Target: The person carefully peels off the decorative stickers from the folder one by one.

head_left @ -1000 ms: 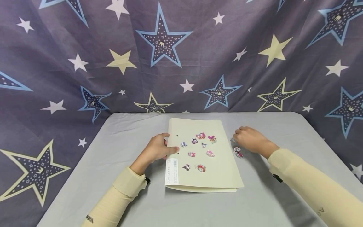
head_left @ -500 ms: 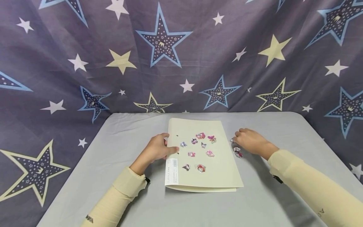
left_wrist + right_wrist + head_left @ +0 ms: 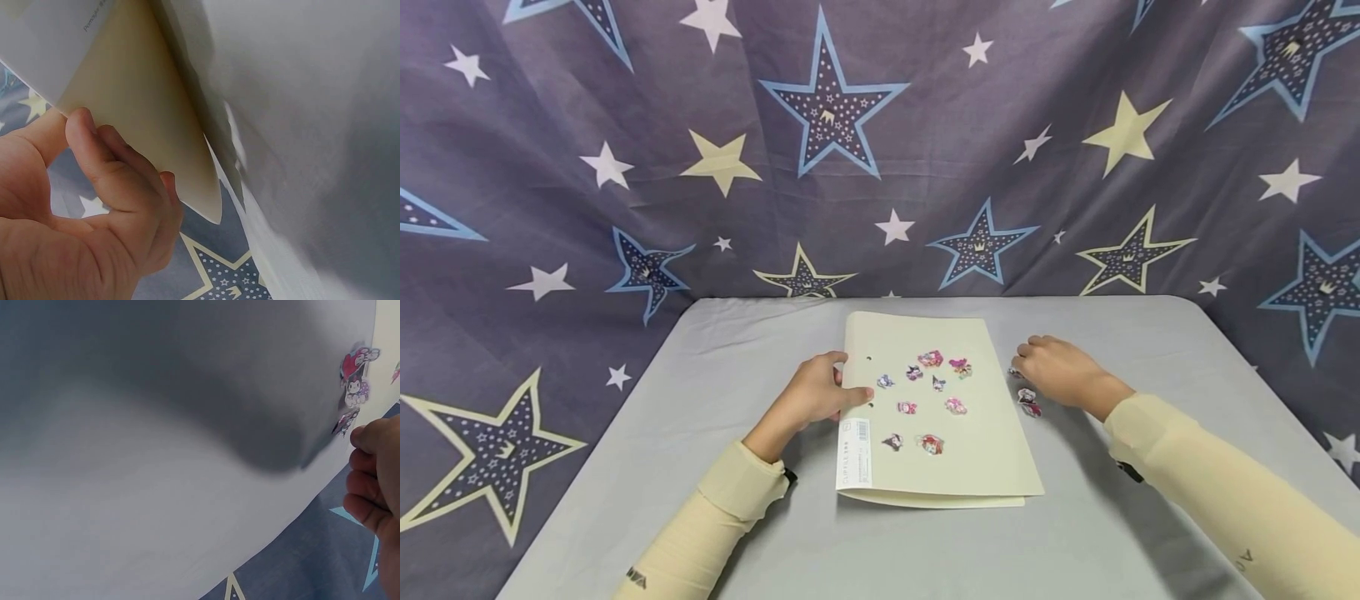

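Observation:
A cream clip-file folder (image 3: 981, 467) lies on the table, with several small cartoon stickers (image 3: 931, 359) scattered over its cover. My left hand (image 3: 816, 392) grips its left edge, thumb on top. In the left wrist view, the curled fingers (image 3: 112, 169) of that hand are at the underside of the folder (image 3: 147, 94). Just off the folder's right edge, my right hand (image 3: 1060, 371) pinches a small cartoon sticker (image 3: 1014, 372) at the fingertips; its other fingers are curled. The right wrist view has this sticker (image 3: 345, 422) at the thumb tip, partly hidden.
Beside the folder's right edge, more loose stickers (image 3: 1029, 403) lie on the table, nearer me than the right hand. A white label (image 3: 854, 454) marks the folder's lower left corner. Grey cloth covers the table (image 3: 925, 550); a star-patterned curtain (image 3: 880, 167) hangs behind it.
My right hand has shifted very slightly left toward the folder, with the sticker still at its fingertips. The left hand and the folder have stayed in place.

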`<control>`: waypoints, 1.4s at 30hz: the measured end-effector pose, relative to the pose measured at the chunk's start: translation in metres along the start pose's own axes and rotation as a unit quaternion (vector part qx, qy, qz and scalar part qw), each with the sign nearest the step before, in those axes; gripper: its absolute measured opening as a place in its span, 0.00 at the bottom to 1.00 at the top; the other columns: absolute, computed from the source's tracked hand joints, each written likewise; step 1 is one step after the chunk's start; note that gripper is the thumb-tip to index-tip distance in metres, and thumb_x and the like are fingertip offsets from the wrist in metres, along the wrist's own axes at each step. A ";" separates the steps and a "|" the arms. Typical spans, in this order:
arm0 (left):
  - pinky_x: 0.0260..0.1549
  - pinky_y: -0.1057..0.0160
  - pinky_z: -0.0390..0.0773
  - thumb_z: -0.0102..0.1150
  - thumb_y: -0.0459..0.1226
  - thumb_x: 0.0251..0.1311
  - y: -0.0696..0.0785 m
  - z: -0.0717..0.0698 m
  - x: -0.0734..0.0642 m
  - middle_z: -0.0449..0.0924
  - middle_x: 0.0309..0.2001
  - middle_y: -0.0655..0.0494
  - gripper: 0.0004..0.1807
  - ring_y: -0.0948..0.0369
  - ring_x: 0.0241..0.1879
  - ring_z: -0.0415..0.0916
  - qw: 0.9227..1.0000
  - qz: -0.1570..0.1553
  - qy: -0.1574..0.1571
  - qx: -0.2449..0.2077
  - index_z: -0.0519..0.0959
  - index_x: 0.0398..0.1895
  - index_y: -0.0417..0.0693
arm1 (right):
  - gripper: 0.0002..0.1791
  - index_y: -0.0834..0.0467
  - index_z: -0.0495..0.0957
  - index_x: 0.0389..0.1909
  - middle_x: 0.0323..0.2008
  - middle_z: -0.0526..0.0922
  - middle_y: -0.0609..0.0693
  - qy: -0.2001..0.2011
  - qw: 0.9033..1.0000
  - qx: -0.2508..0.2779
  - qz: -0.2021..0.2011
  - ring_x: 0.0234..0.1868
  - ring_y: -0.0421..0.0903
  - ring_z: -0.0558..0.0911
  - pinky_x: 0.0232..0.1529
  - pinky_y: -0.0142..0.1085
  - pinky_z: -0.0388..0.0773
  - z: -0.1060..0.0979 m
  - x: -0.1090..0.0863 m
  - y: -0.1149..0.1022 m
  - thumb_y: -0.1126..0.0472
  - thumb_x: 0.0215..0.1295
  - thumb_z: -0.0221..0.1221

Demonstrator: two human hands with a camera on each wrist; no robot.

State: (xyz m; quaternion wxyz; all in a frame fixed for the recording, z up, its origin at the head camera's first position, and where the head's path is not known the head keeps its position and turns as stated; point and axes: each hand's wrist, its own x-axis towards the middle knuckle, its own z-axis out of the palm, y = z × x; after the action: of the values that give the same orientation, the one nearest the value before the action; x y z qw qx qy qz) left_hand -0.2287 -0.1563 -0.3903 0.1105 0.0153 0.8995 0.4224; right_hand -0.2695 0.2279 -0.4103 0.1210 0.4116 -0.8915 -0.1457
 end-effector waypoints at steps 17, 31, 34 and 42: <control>0.23 0.59 0.86 0.77 0.41 0.55 0.000 0.001 0.001 0.72 0.42 0.44 0.48 0.56 0.26 0.82 1.000 0.005 0.001 -0.013 0.63 0.75 0.34 | 0.03 0.63 0.82 0.31 0.28 0.79 0.51 0.016 1.000 0.021 0.003 0.35 0.52 0.79 0.44 0.47 0.82 -0.007 0.016 -0.012 0.72 0.57 0.67; 0.22 0.61 0.85 0.78 0.41 0.55 -0.001 0.001 0.001 0.71 0.42 0.44 0.49 0.56 0.27 0.81 1.000 0.000 0.001 -0.012 0.63 0.75 0.34 | 0.07 0.64 0.83 0.34 0.31 0.81 0.52 0.033 0.998 0.003 -0.044 0.35 0.51 0.78 0.43 0.44 0.82 -0.014 0.026 -0.030 0.74 0.55 0.66; 0.21 0.61 0.85 0.78 0.41 0.55 -0.002 0.001 0.001 0.72 0.42 0.44 0.48 0.56 0.27 0.82 1.000 0.001 0.002 -0.011 0.63 0.75 0.34 | 0.06 0.63 0.83 0.35 0.32 0.82 0.52 0.037 0.998 0.004 -0.053 0.35 0.51 0.78 0.43 0.44 0.82 -0.015 0.027 -0.035 0.73 0.57 0.66; 0.22 0.60 0.86 0.78 0.41 0.55 -0.001 0.002 0.001 0.72 0.42 0.44 0.48 0.56 0.27 0.82 1.000 0.002 0.004 -0.012 0.63 0.75 0.34 | 0.04 0.61 0.83 0.34 0.33 0.83 0.51 0.054 0.995 -0.006 -0.085 0.35 0.49 0.78 0.42 0.42 0.82 -0.019 0.028 -0.046 0.69 0.60 0.68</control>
State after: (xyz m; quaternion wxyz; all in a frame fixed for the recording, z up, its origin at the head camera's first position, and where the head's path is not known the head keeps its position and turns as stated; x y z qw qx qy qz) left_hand -0.2294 -0.1558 -0.3926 0.1064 0.0138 0.8948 0.4335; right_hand -0.2483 0.1746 -0.4062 0.1589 0.4923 -0.8445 -0.1384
